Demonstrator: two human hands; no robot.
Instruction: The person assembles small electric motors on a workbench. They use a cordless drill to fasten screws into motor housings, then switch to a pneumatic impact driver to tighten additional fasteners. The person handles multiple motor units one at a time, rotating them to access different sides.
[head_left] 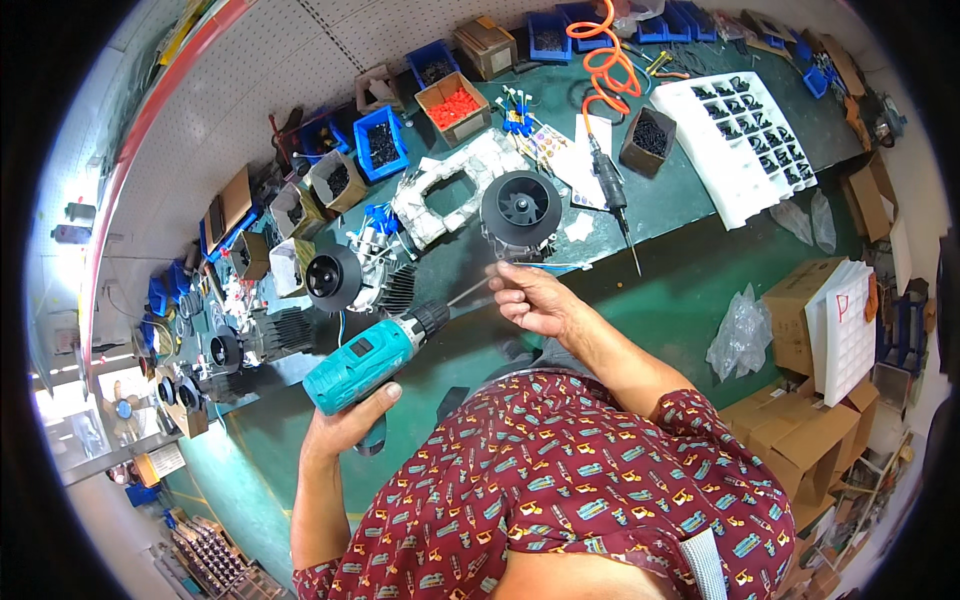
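Note:
My left hand (352, 420) grips a teal cordless drill (362, 366) by its handle, with the long bit (470, 293) pointing up and to the right. At the bit's tip, the fingers of my right hand (535, 302) are pinched together; whether they hold a small screw or the tip itself is too small to tell. Just beyond that hand, a motor unit with a round black fan housing (520, 208) stands at the bench edge. Another motor unit with a black fan (334, 278) and cooling fins sits left of it, above the drill.
On the green bench (440, 272) lies a white padded cradle (462, 190). An air screwdriver (609, 180) on a coiled orange hose rests right of it. Blue bins (381, 144) and part boxes (453, 106) line the back. A white foam tray (735, 145) overhangs the bench; cartons (800, 430) stand on the right.

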